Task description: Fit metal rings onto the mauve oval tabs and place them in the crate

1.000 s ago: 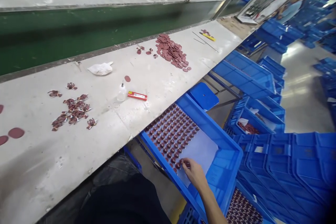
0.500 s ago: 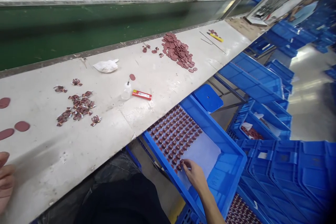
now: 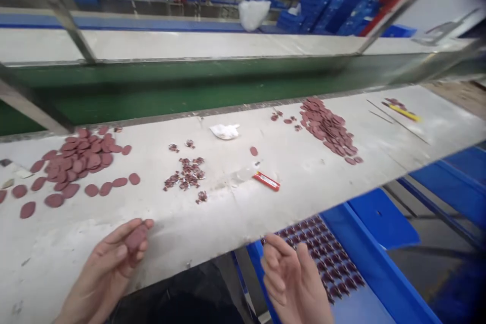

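Note:
Between the thumb and fingers of my left hand (image 3: 110, 263) is a flat reddish-brown oval disc (image 3: 135, 238), held above the front of the white table. My right hand (image 3: 292, 278) is over the table's front edge and the blue crate, fingers partly curled and thumb apart, with nothing visible in it. Rows of small dark-red pieces (image 3: 334, 258) line the blue crate (image 3: 395, 283). A heap of oval discs (image 3: 81, 157) lies at the table's left, with loose ones around it. Small brown-and-white pieces (image 3: 186, 174) are clustered mid-table.
A second disc heap (image 3: 328, 126) lies to the right, near thin rods and a yellow-handled tool (image 3: 402, 111). Mid-table are a red box (image 3: 266, 181), a blurred clear bottle (image 3: 243, 176) and a crumpled white wad (image 3: 225, 131). A blue stool (image 3: 383, 217) stands beyond the crate.
The view has swung left. My right hand has left the pieces in the crate and come up toward the table edge. My left hand has come into fuller view, holding a disc.

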Demonstrator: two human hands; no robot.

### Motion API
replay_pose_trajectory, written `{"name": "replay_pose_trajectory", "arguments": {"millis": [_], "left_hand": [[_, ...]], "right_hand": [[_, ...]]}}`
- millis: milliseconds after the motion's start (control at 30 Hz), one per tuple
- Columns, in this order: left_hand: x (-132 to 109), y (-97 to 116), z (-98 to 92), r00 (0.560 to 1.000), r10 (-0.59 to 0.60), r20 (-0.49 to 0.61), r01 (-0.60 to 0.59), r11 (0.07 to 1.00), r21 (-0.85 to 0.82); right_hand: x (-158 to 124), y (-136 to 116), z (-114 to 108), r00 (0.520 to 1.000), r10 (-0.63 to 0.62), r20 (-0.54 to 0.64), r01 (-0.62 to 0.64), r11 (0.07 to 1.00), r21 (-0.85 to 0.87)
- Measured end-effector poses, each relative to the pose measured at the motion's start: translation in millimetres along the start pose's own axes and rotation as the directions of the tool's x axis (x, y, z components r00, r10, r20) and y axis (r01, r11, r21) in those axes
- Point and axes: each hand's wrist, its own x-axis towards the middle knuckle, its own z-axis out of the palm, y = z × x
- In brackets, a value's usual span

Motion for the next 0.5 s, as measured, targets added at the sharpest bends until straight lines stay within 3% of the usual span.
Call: {"name": "replay_pose_trajectory", "arguments": {"millis": [100,200,300,400,500], "left_hand": [[-11.0,-3.6,11.2,0.994,-0.089,0.063,0.094,0.992,-0.083],[-13.1,-6.1,11.1,0.983,-0.118,0.141,0.140,0.978,-0.155],[-10.4,-11.2,8.2,0.968,-0.117,0.220,0.165,0.962,-0.217],[-4.9,-18.8,7.3,0.931,-0.088,0.354,0.192,0.943,-0.271],[4.3,-25.8,7.7,0.894,-0.045,0.445,0.203,0.927,-0.315]], "right_hand": [[54.9,3.5,50.1,0.954,0.107,0.281,-0.206,0.912,0.354],[118.7,-3.7,69.5,0.868,0.123,0.482,-0.406,0.734,0.544],[169.3,-17.7,80.7,0.770,0.143,0.622,-0.582,0.556,0.593],[187.3,-26.2,94.7,0.692,0.141,0.708,-0.696,0.392,0.602],[172.1,-23.4,102.3,0.656,0.053,0.753,-0.747,0.186,0.638]]}}
